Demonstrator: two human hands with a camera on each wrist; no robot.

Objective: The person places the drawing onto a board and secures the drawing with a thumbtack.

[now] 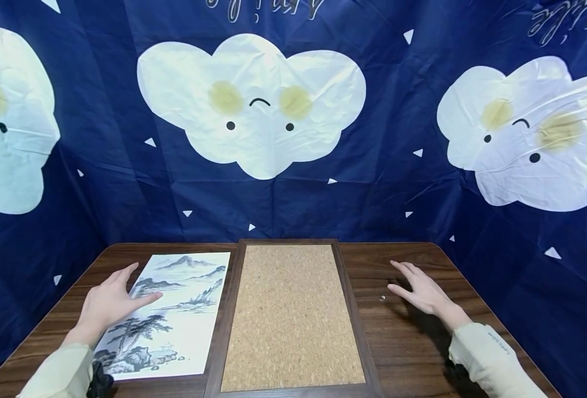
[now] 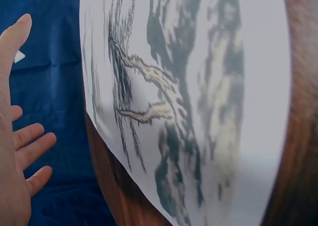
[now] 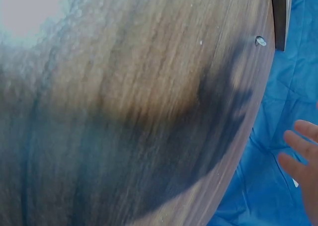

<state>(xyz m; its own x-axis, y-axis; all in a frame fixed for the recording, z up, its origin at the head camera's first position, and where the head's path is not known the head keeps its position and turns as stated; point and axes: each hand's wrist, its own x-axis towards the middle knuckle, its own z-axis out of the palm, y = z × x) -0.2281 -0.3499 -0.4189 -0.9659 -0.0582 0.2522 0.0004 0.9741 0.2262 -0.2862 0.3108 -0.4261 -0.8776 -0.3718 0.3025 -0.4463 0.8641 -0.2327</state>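
My left hand (image 1: 106,303) is spread over the left edge of a landscape print (image 1: 194,331), a white sheet with ink mountains and pine trees. In the left wrist view the same print (image 2: 208,112) fills the middle, with the thumb and fingers of the left hand (image 2: 17,136) at the left edge. A cork board (image 1: 288,315) in a brown wooden frame lies to the right of the print. My right hand (image 1: 423,290) hovers above the table with fingers extended, holding nothing. Near its thumb is a small clear pushpin-like piece (image 1: 382,298), also seen as a shiny piece (image 3: 260,40) in the right wrist view.
The dark wood table (image 1: 398,342) has rounded far corners. A blue cloth (image 1: 398,210) with white clouds surrounds it at the back and both sides. The board's frame (image 1: 355,309) rises at the table's middle, between the two hands.
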